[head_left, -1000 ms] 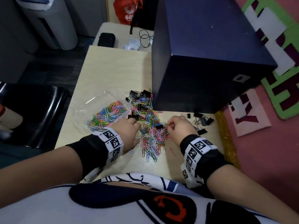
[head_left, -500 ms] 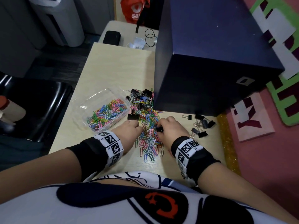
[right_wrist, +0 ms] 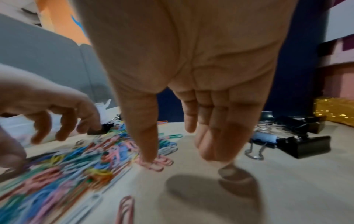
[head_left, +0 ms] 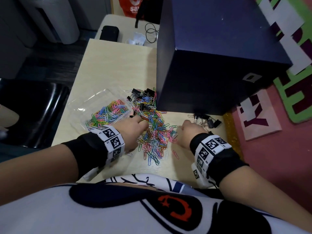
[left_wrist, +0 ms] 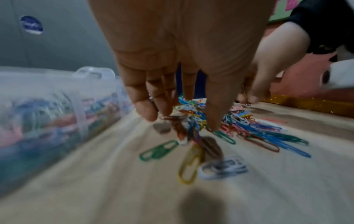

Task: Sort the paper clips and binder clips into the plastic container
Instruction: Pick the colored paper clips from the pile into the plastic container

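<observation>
Red bag at the far edge shows white letters "sav", cut off.

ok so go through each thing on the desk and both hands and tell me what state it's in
plastic container: open, lidless, partly filled with coloured paper clips.
loose paper clips: heaped on the table, unsorted, mixed with black binder clips.
binder clips: small group lying right of the heap, outside the container.
left hand: lifting a pinched bunch of paper clips.
right hand: fingers relaxed, holding nothing.
</observation>
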A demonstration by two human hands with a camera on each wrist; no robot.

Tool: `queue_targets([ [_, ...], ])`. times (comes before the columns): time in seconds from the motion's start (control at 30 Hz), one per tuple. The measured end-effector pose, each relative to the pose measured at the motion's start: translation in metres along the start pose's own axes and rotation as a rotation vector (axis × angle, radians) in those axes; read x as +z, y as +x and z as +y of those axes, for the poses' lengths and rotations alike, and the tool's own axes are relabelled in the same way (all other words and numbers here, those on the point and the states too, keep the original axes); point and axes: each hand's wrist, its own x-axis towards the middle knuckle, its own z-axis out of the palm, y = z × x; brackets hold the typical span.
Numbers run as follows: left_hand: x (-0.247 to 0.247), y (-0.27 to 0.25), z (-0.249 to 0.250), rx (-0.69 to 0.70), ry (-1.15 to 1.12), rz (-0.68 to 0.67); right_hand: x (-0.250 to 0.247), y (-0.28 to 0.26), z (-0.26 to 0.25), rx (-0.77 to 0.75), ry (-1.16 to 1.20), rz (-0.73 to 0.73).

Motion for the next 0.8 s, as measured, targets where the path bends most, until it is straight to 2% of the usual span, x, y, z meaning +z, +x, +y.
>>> queue_targets([
  [0.1,-0.001,-0.005,-0.009,-0.033,0.092,-0.101,0.012,-0.01,-0.009,0.004,-0.134,-0.122],
  [0.2,0.003,-0.009,-0.01,-0.076,0.151,-0.135,0.024,-0.012,-0.017,0.018,-0.143,-0.165],
  [0.37,0.006,0.0,-0.006,-0.076,0.017,-0.097,0.03,-0.004,-0.025,-0.04,0.103,-0.049],
  [0.43,0.008,0.002,-0.001,-0.057,-0.006,-0.066,0.03,-0.002,-0.031,-0.108,0.177,-0.002],
  [0.53,0.009,0.002,0.004,-0.04,-0.053,-0.011,0.027,0.002,-0.037,-0.17,0.193,-0.002],
  [0.6,0.01,0.001,0.003,-0.035,-0.105,0.022,0.021,0.005,-0.036,-0.145,0.22,0.004],
  [0.7,0.015,0.001,0.003,-0.018,-0.124,-0.023,0.014,0.005,-0.031,-0.071,0.274,0.07],
  [0.8,0.02,0.006,0.007,-0.016,-0.067,-0.027,0.019,0.0,-0.031,-0.156,0.218,0.013],
])
